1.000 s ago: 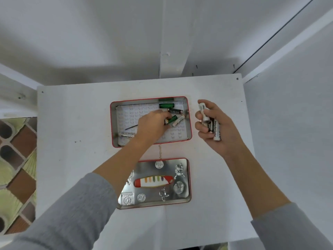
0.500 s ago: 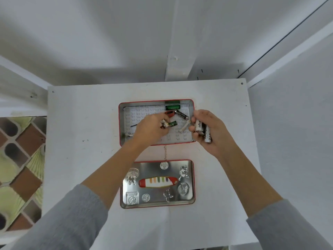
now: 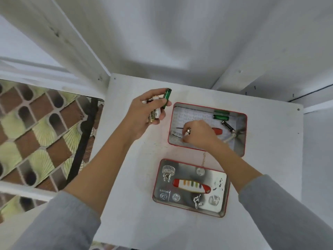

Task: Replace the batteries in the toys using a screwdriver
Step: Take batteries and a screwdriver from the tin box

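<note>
Grey long sleeves [image 3: 59,221] pushed up both forearms; 1 ring [image 3: 188,130] on the right hand [image 3: 199,135].

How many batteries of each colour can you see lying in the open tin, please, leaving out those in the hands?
Green battery: 1
Black battery: 1
White batteries: 2, one of them partly under the right hand
Total: 4 in the tin; the hand may hide more.

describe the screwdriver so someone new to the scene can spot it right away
On the white table sit two red-rimmed tin halves; take the open tin farther from the person. The screwdriver lies in it, mostly hidden under the right hand. Its red handle and thin dark shaft set it apart from the loose batteries beside it.
</note>
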A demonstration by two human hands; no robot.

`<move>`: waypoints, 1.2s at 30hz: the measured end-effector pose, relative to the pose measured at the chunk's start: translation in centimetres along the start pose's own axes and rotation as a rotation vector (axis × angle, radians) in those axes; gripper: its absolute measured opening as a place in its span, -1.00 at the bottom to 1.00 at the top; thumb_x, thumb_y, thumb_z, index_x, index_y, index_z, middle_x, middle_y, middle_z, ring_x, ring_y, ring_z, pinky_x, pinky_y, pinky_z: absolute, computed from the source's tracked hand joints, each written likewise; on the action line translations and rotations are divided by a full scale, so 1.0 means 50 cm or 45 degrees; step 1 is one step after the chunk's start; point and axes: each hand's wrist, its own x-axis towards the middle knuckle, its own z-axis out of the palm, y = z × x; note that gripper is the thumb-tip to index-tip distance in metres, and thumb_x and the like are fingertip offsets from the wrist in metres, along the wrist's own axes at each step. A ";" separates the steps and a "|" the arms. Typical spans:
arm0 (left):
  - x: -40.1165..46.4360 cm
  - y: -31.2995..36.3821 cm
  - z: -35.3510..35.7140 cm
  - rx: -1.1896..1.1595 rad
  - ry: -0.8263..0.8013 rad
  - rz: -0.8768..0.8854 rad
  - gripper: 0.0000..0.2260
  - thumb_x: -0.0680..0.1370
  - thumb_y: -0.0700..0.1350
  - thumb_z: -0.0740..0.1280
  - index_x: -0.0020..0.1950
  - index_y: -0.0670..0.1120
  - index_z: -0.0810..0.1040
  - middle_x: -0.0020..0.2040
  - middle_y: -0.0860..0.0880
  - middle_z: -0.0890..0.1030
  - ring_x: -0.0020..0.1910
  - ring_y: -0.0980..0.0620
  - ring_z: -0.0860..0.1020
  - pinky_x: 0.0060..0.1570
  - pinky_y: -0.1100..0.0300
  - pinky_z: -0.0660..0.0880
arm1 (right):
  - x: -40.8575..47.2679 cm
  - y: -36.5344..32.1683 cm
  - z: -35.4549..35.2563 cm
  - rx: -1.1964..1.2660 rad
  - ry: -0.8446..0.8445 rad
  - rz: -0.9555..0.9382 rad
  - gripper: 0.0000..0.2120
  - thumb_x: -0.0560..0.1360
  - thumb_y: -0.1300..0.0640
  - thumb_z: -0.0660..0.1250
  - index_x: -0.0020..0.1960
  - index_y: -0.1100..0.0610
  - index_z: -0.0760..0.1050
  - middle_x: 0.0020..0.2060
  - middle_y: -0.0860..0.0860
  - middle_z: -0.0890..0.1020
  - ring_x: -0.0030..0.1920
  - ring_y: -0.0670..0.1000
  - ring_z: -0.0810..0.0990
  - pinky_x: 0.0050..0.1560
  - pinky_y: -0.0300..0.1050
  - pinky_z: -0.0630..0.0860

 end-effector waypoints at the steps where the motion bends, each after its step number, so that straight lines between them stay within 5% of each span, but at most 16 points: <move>1: -0.003 -0.001 -0.008 -0.001 0.019 -0.002 -0.78 0.56 -0.32 0.26 0.10 -0.08 0.58 -0.22 -0.07 0.64 -0.46 0.01 0.43 -0.49 0.28 0.25 | 0.007 -0.004 0.007 -0.053 0.010 0.007 -0.84 0.39 0.16 0.40 -0.02 0.11 0.59 -0.15 0.07 0.58 -0.12 0.08 0.55 -0.24 -0.20 0.39; 9: -0.015 -0.009 -0.026 0.003 0.078 -0.033 -0.79 0.55 -0.31 0.29 0.10 -0.07 0.59 -0.21 -0.07 0.66 -0.47 0.01 0.44 -0.48 0.27 0.28 | 0.021 0.007 0.025 -0.031 0.010 0.019 -0.84 0.38 0.15 0.43 -0.05 0.16 0.61 -0.11 0.11 0.61 -0.10 0.09 0.55 -0.17 -0.15 0.47; 13: -0.030 0.006 -0.003 0.002 0.074 -0.017 -0.79 0.55 -0.31 0.29 0.10 -0.07 0.59 -0.20 -0.08 0.66 -0.46 0.01 0.44 -0.47 0.27 0.29 | -0.033 0.015 -0.030 0.771 -0.017 0.174 -0.92 0.37 0.25 0.47 -0.17 0.21 0.60 -0.40 0.08 0.52 -0.49 -0.03 0.42 -0.55 -0.29 0.33; 16: -0.056 0.040 0.030 -0.015 0.031 0.026 -0.80 0.55 -0.30 0.30 0.11 -0.08 0.59 -0.20 -0.08 0.65 -0.46 0.02 0.44 -0.48 0.27 0.28 | -0.102 0.010 -0.086 1.407 0.024 0.260 -0.93 0.37 0.25 0.45 -0.16 0.18 0.58 -0.37 0.11 0.53 -0.54 0.00 0.42 -0.57 -0.32 0.27; 22: -0.139 0.164 0.123 -0.096 -0.077 0.202 -0.84 0.56 -0.28 0.29 0.09 -0.11 0.57 -0.24 -0.04 0.64 -0.48 0.04 0.44 -0.52 0.31 0.29 | -0.219 -0.066 -0.238 2.167 -0.170 -0.195 -0.74 0.31 0.13 0.49 -0.16 0.15 0.42 -0.43 -0.04 0.48 -0.55 -0.12 0.38 -0.67 -0.36 0.23; 25: -0.199 0.241 0.162 -0.116 -0.121 0.324 -0.84 0.56 -0.28 0.29 0.11 -0.12 0.56 -0.24 -0.04 0.65 -0.48 0.04 0.44 -0.52 0.31 0.27 | -0.284 -0.139 -0.319 2.243 -0.193 -0.412 -0.67 0.22 0.09 0.53 -0.13 0.13 0.47 -0.44 -0.06 0.49 -0.56 -0.14 0.40 -0.68 -0.36 0.27; 30: -0.315 0.345 0.192 -0.118 -0.172 0.483 -0.83 0.56 -0.26 0.30 0.12 -0.11 0.57 -0.22 -0.04 0.65 -0.47 0.04 0.43 -0.52 0.31 0.27 | -0.399 -0.244 -0.406 2.201 -0.062 -0.529 -0.84 0.36 0.10 0.33 -0.13 0.12 0.39 -0.45 -0.07 0.46 -0.56 -0.15 0.36 -0.67 -0.38 0.22; 36: -0.430 0.431 0.173 -0.071 -0.240 0.601 -0.82 0.56 -0.26 0.30 0.14 -0.11 0.57 -0.19 -0.08 0.66 -0.47 0.04 0.44 -0.51 0.30 0.30 | -0.498 -0.349 -0.425 2.163 -0.064 -0.675 -0.61 0.16 0.10 0.55 -0.14 0.13 0.43 -0.45 -0.06 0.47 -0.57 -0.13 0.36 -0.68 -0.37 0.24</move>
